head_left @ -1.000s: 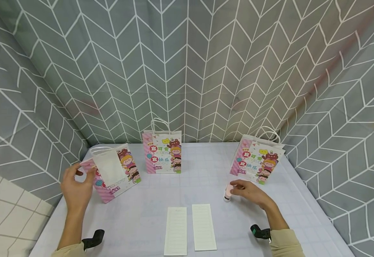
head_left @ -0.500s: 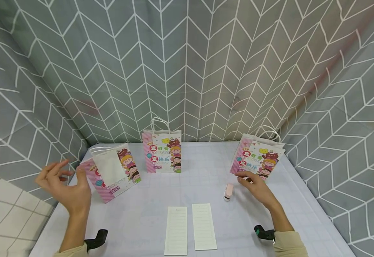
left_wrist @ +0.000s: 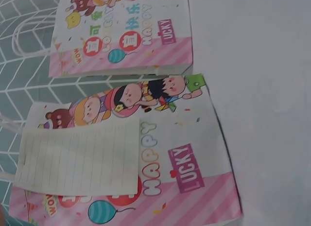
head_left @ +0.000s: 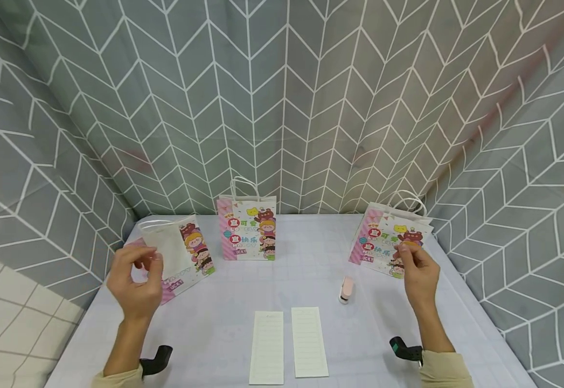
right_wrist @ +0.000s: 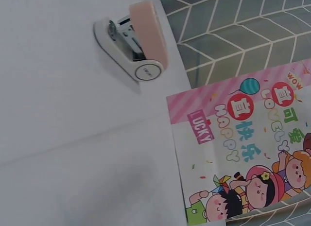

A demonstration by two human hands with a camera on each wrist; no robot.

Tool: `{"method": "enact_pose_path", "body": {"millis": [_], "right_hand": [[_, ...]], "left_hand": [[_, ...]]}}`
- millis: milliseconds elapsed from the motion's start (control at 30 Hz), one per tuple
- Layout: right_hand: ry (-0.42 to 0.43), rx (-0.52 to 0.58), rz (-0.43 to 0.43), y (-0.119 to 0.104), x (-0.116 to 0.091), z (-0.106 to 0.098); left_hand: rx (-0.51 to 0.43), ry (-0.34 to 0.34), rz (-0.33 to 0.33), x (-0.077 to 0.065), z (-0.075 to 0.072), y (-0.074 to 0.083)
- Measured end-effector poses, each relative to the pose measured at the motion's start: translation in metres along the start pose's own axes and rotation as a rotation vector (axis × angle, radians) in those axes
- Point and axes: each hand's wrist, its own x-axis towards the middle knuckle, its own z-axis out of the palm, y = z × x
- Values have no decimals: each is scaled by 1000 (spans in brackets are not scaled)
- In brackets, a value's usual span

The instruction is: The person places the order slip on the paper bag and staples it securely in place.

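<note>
A paper gift bag [left_wrist: 194, 133] with cartoon figures and pink stripes leans at the left of the table; a lined sheet of paper [left_wrist: 82, 158] lies against its front. My left hand [head_left: 135, 288] is in front of this bag in the head view, fingers loosely bent, with nothing seen in them. At the right, my right hand [head_left: 421, 277] is before a matching gift bag [right_wrist: 233, 153], its fingers loosely bent and nothing visible between them. A small pink and white stapler [right_wrist: 143, 41] lies on the table, left of that hand and apart from it.
Another gift bag [head_left: 248, 229] stands upright at the back, left of centre. Two lined paper pads [head_left: 266, 347] lie side by side near the front of the white-covered table [head_left: 306, 280]. A grey patterned curtain [head_left: 282, 108] rises behind and at both sides.
My right hand has left the stapler and moved right, in front of the right bag. My left hand came off the left bag's edge, swung left, then returned rightward before it.
</note>
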Motion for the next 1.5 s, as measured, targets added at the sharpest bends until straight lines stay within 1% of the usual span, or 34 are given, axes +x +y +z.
{"method": "enact_pose_path", "body": {"millis": [100, 167, 233, 300, 367, 467, 533, 633, 700, 733, 800, 833, 967, 1100, 1233, 1300, 1400, 1500], "right_hand": [[154, 44, -116, -13, 3, 0], [244, 11, -176, -20, 4, 0], [316, 14, -188, -22, 5, -1], [361, -13, -175, -21, 6, -3], [376, -42, -137, -17, 7, -5], [350, -87, -69, -7, 10, -8], [332, -105, -21, 4, 12, -11], [301, -121, 48, 22, 15, -15], [278, -131, 94, 30, 15, -16], [267, -140, 117, 32, 14, -16], [250, -167, 166, 35, 13, -16], [243, -182, 183, 36, 12, -16], [235, -240, 236, 39, 11, -16], [228, -271, 268, 42, 11, -17], [207, -304, 306, 44, 11, -18], [194, -322, 326, 45, 11, -19], [170, -334, 354, 47, 11, -20], [148, -344, 376, 51, 10, -21]], "left_hand": [[-5, -161, -3, -7, 1, -2], [5, -287, -21, -13, 0, -7], [14, -421, -51, -19, 0, -11], [21, -562, -104, -25, 1, -13], [61, -702, -142, -30, 4, -13], [141, -923, -195, -37, 9, -9], [185, -1072, -223, -43, 14, -6], [205, -1288, -289, -53, 20, -5], [213, -1396, -311, -62, 22, -5], [216, -1434, -311, -67, 23, -4], [226, -1486, -303, -75, 25, -3], [228, -1501, -299, -80, 26, -2], [267, -1542, -264, -92, 32, 6], [330, -1574, -232, -104, 37, 14], [364, -1599, -218, -113, 41, 20], [376, -1611, -199, -116, 42, 21], [393, -1626, -182, -120, 43, 22], [402, -1637, -180, -122, 44, 23]]}}
